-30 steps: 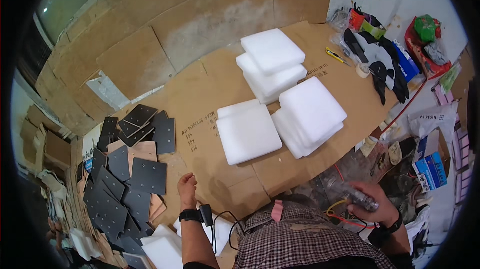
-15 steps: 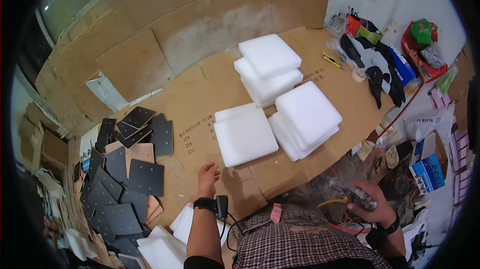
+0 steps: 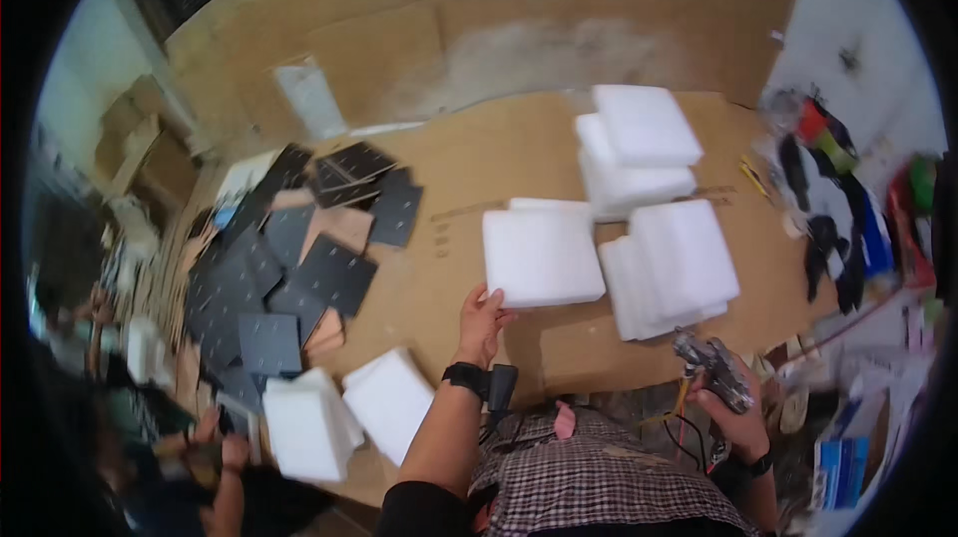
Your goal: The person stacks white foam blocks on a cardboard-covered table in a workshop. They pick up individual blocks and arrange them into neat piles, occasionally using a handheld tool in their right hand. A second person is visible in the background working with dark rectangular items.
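My left hand [image 3: 481, 325] is at the near left corner of a white foam block [image 3: 544, 258], the thumb on its top face and the other fingers curled at its edge. Another foam sheet shows behind that block. In my right hand [image 3: 740, 417] is a metal spray gun [image 3: 720, 374], held over the table's near edge with its front toward the foam. Just beyond it stands a stack of foam blocks [image 3: 684, 263]. A second stack [image 3: 649, 128] is farther back.
Dark boards with small holes [image 3: 339, 277] lie heaped on the left of the cardboard-covered table [image 3: 429, 307]. More foam blocks [image 3: 309, 427] are at the near left, by a co-worker's hands [image 3: 235, 452]. A yellow cutter [image 3: 753, 178] and black-and-grey gloves [image 3: 828, 218] lie at the right.
My left hand has moved forward onto the foam block's corner. The spray gun has come up and forward in my right hand. The view has swung left, bringing in the co-worker's hands.
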`<state>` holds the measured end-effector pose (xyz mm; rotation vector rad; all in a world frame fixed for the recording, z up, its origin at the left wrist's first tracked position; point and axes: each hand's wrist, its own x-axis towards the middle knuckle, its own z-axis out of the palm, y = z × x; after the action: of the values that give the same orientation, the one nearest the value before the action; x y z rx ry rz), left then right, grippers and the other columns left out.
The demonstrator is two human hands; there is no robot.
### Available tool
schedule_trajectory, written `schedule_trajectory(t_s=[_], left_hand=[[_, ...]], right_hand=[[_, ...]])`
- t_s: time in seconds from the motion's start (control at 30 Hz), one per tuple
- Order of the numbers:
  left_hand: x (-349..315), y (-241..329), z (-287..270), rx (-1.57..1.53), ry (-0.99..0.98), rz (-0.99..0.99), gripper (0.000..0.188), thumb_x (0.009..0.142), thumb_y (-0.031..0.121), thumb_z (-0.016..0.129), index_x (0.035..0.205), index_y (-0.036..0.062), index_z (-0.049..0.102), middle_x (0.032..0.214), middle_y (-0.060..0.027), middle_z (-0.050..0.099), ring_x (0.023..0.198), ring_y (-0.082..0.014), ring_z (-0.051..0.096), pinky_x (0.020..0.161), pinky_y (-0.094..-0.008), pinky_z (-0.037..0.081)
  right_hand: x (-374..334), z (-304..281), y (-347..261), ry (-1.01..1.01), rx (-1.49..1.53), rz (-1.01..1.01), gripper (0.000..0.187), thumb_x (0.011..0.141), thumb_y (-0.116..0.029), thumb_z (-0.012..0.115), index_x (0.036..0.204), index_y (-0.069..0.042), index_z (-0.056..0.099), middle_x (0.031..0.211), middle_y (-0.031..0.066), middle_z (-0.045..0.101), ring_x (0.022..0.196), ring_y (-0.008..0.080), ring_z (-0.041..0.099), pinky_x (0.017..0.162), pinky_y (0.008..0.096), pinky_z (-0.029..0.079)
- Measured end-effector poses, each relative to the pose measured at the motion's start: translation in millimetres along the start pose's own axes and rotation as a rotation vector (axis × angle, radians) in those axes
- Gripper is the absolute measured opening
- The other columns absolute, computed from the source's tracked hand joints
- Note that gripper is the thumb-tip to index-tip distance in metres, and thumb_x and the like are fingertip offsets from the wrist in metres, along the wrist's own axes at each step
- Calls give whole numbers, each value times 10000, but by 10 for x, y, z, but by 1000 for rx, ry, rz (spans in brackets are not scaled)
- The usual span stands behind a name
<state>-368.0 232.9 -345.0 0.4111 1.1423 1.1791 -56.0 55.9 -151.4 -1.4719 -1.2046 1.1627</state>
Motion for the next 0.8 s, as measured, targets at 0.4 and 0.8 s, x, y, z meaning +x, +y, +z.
schedule_trajectory(t_s=[0.4,0.8], left_hand=[[-2217,-537,-2470,-120,732,268,458,879,203,582,1297,109,421,988,-47,553,707,-174,542,668,-314,495],[-1293,357,-1954,323,1057,659,303,913,140,496,1153,-45,501,1068,-116,552,977,-197,508,862,-308,413]], right_hand=[[573,16,101,-419,-141,-71,501,790,-44,658,1252,3,471,920,62,617,833,124,596,763,273,482],[469,-159,-169,-269,-249,-247,475,788,-33,650,1230,14,481,878,65,619,781,110,586,711,271,476]])
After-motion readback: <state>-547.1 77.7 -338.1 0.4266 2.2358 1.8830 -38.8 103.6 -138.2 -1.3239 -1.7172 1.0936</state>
